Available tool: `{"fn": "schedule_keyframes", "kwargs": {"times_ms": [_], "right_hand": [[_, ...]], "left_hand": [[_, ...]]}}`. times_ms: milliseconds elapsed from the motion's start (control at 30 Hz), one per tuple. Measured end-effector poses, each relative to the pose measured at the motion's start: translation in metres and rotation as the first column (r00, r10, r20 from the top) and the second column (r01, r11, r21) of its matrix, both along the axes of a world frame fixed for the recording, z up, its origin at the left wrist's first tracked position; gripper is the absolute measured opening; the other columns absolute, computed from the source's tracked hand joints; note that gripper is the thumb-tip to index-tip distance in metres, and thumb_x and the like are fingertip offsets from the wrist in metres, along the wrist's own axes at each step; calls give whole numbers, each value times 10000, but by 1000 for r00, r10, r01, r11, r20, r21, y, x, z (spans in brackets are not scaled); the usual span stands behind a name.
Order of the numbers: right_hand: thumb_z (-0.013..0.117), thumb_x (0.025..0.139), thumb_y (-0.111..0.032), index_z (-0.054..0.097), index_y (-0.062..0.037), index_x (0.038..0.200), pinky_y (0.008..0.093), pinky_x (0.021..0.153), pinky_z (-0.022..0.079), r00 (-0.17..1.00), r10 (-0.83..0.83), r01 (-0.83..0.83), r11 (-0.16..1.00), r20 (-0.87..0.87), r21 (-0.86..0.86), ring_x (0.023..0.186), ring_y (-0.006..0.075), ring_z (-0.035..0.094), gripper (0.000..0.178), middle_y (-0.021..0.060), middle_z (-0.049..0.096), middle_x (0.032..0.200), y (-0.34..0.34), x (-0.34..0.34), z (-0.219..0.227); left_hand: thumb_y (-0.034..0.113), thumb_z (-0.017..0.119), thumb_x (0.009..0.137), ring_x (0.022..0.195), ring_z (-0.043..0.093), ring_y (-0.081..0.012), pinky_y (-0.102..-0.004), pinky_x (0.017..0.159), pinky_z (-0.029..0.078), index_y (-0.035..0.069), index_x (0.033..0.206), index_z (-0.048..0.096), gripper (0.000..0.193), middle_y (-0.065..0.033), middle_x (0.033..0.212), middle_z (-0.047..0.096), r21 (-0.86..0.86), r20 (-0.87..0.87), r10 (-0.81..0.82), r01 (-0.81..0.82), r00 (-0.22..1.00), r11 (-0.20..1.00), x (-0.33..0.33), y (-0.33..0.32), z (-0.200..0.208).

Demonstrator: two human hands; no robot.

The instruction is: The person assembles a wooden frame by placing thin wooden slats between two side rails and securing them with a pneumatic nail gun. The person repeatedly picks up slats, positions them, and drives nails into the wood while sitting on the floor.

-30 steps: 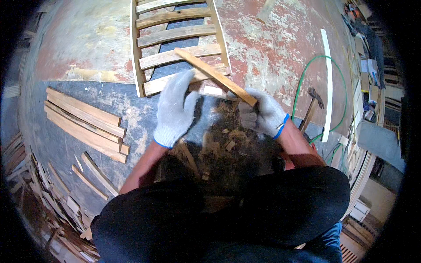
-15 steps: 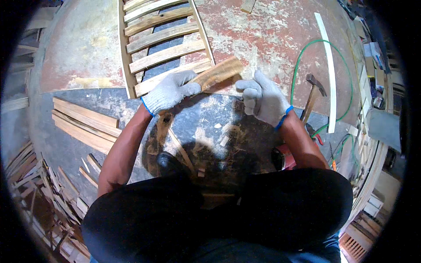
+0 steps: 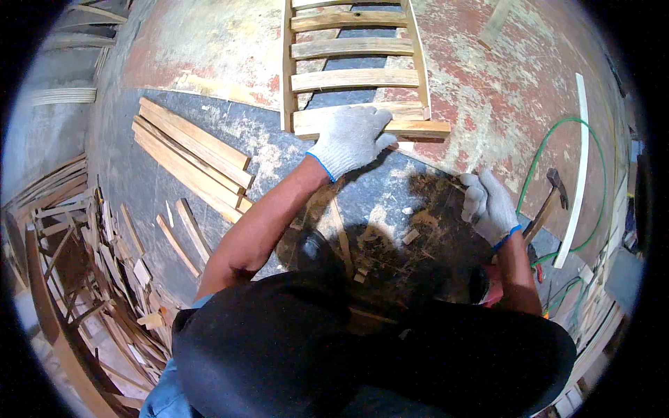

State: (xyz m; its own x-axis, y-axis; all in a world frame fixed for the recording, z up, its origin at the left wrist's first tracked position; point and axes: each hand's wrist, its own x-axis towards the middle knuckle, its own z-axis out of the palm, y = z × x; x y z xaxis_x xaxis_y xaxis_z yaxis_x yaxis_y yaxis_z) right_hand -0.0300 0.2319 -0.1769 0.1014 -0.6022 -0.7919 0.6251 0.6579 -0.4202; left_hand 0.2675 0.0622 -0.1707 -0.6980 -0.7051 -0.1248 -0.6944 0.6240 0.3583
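A slatted wooden frame (image 3: 286,83), like a short ladder with curved crosspieces, lies on the floor ahead of me. My left hand (image 3: 352,139), in a white knit glove with a blue cuff, grips a wooden slat (image 3: 421,129) at the frame's near end. The slat's right end sticks out past the side rail; the glove covers its middle. Apart from the frame, my right hand (image 3: 490,205), gloved alike, hovers above the floor with its fingers curled together. Whatever they may hold is too small to make out. A claw hammer (image 3: 547,202) lies just right of it.
Several wooden boards (image 3: 195,157) lie at the left, with thin strips (image 3: 193,228) nearer me. Scrap wood (image 3: 115,279) is heaped at the far left. On the right are a white strip (image 3: 575,167) and a looped green hose (image 3: 533,161). A wood offcut (image 3: 495,24) lies farther ahead.
The slat, earlier held tilted above the frame's near corner, is now down across its near end under my left hand. My right hand has drawn back toward me. The view has swung left.
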Motion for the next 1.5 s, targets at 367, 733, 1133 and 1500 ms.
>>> {"fn": "schedule_keyframes", "kwargs": {"times_ms": [367,733,1133,1500], "right_hand": [[455,1084,-490,664,-81,1120,371,559,460,982,71,-62,996,-175,59,573,186,561,460,-6,628,721,-7,14,-14],[486,1079,-435,659,-54,1141,373,597,474,976,-106,125,988,-189,92,609,196,574,423,13,603,715,5,-24,-6],[560,1040,-403,600,-95,885,273,510,429,885,242,-332,927,-397,-176,602,113,550,347,1,584,752,-67,-27,-6],[563,979,-630,647,-10,842,330,486,491,486,473,-696,718,-734,2,530,196,560,640,85,574,640,-175,30,-43]], "left_hand": [[396,658,946,964,660,-391,-504,825,524,66,1021,665,339,-175,998,667,-81,29,6,-4,1000,997,19,-17,-17],[324,697,938,1048,636,-383,-482,880,518,39,1096,634,332,-163,1074,657,-70,-13,39,-40,999,997,18,-12,-24],[291,726,924,965,655,-416,-498,827,525,30,1130,642,343,-199,1023,657,-60,-17,22,-23,1000,998,17,-16,-26],[229,732,919,1042,636,-429,-501,873,517,24,1205,631,366,-212,1097,663,-6,14,49,-49,999,999,10,-19,-22]]}}
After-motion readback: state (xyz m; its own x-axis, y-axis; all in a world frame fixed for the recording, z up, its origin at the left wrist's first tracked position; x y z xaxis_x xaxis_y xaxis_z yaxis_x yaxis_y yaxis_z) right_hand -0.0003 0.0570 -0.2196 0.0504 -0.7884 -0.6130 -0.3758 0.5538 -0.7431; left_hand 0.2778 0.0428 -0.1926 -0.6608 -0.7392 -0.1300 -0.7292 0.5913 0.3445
